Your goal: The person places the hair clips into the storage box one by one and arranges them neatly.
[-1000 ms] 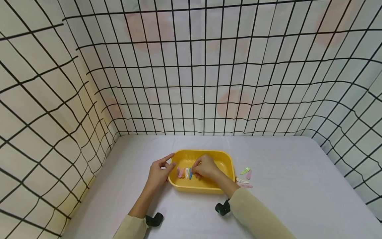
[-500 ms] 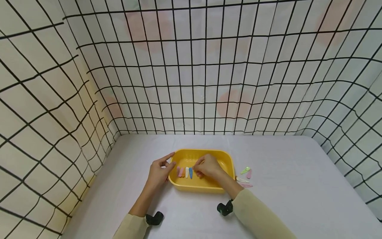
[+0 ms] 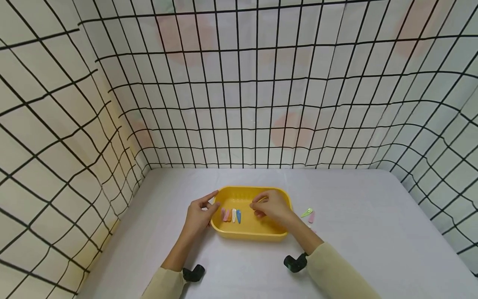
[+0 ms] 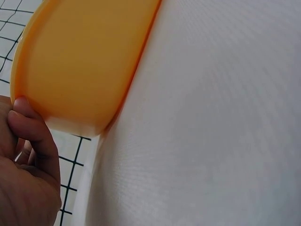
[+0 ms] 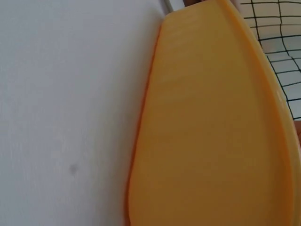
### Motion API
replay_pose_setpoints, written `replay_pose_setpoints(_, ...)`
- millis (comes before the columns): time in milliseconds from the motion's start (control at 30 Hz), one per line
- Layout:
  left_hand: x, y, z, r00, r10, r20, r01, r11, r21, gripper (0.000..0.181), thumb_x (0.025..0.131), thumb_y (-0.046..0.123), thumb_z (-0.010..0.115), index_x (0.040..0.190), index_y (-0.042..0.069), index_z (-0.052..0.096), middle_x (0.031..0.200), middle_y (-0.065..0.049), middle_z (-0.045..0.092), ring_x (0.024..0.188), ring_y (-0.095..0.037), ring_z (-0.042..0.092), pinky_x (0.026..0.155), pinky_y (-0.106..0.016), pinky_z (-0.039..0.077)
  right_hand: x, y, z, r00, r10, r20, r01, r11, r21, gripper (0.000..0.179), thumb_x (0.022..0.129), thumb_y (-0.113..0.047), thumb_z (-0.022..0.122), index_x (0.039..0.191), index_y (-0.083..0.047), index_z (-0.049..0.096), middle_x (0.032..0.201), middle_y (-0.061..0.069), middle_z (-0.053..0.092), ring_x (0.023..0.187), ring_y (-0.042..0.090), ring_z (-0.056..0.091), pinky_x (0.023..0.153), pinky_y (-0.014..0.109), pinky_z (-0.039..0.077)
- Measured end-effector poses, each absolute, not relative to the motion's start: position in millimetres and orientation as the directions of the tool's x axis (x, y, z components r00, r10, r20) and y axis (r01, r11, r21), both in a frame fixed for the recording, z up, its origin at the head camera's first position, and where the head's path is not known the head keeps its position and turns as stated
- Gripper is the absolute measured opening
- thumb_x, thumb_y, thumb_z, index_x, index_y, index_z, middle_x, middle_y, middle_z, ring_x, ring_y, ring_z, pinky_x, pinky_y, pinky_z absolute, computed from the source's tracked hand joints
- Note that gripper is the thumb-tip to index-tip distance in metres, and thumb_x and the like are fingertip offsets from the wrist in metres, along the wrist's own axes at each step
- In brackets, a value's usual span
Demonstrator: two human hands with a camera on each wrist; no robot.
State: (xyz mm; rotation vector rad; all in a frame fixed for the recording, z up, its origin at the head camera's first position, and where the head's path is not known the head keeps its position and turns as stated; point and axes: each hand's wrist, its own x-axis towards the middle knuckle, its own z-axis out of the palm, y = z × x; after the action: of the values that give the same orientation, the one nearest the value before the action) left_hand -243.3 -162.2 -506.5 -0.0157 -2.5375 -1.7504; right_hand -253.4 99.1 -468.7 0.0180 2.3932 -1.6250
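In the head view, a yellow plastic tray [image 3: 239,237] lies on the white table. My left hand [image 3: 199,215] grips its left rim, the thumb on the inner side; the left wrist view shows the fingers [image 4: 35,129] bent against the tray's outer wall. A row of snap hair clips lies in the tray's left half: pink ones [image 3: 223,214], an orange one [image 3: 229,216], a white one [image 3: 234,215] and a blue one [image 3: 239,216] at the right end. My right hand [image 3: 274,206] hovers over the tray's right half with loosely bent fingers and nothing visible in them.
Right of the tray on the table [image 3: 354,232] lie a green clip [image 3: 307,212] and a pink clip [image 3: 311,217]; others near them are mostly hidden by my right forearm. A black grid [image 3: 254,108] over white cloth encloses the back and sides.
My right hand has come away from the blue clip and moved right across the tray, its forearm now covering some loose clips. The left hand stays on the rim.
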Motion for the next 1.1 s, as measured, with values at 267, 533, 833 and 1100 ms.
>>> replay_pose_setpoints(267, -242, -162, -506, -0.998, -0.026, 0.048, 0.036, 0.359, 0.933, 0.044, 0.095, 0.021, 0.075, 0.138, 0.025, 0.068, 0.073, -0.005, 0.057, 0.038, -0.013, 0.044, 0.038, -0.021, 0.043, -248, 124, -457, -0.978, -0.143, -0.153, 0.091, 0.369, -0.925, 0.019, 0.092, -0.016, 0.077, 0.104, -0.001, 0.073, 0.100, 0.020, 0.077, 0.080, 0.029, 0.076, 0.069, 0.031, 0.064)
replay_pose_setpoints(533, -241, -161, -504, -0.998, -0.041, 0.040, 0.022, 0.378, 0.926, 0.043, 0.094, 0.022, 0.075, 0.137, 0.028, 0.069, 0.075, -0.006, 0.057, 0.039, -0.014, 0.043, 0.039, -0.020, 0.043, -244, 155, -454, -0.979, -0.168, -0.115, 0.052, 0.341, -0.939, 0.021, 0.094, -0.019, 0.075, 0.106, -0.001, 0.073, 0.106, 0.022, 0.076, 0.089, 0.033, 0.076, 0.073, 0.035, 0.065)
replay_pose_setpoints(833, -242, -161, -504, -0.998, -0.043, 0.039, 0.020, 0.369, 0.929, 0.043, 0.095, 0.021, 0.075, 0.136, 0.028, 0.069, 0.074, -0.005, 0.057, 0.039, -0.014, 0.043, 0.039, -0.020, 0.043, -236, 187, -450, -0.977, -0.184, -0.109, 0.045, 0.325, -0.945, 0.031, 0.095, -0.025, 0.076, 0.113, 0.000, 0.071, 0.109, 0.021, 0.074, 0.093, 0.034, 0.074, 0.075, 0.032, 0.064)
replay_pose_setpoints(1100, -243, -161, -505, -0.998, -0.045, 0.041, 0.022, 0.357, 0.934, 0.043, 0.094, 0.020, 0.075, 0.136, 0.027, 0.069, 0.074, -0.005, 0.056, 0.039, -0.013, 0.043, 0.039, -0.020, 0.042, -234, 216, -454, -0.984, -0.124, -0.132, 0.073, 0.393, -0.917, 0.038, 0.096, -0.033, 0.073, 0.119, -0.003, 0.070, 0.107, 0.015, 0.075, 0.091, 0.028, 0.073, 0.074, 0.036, 0.064)
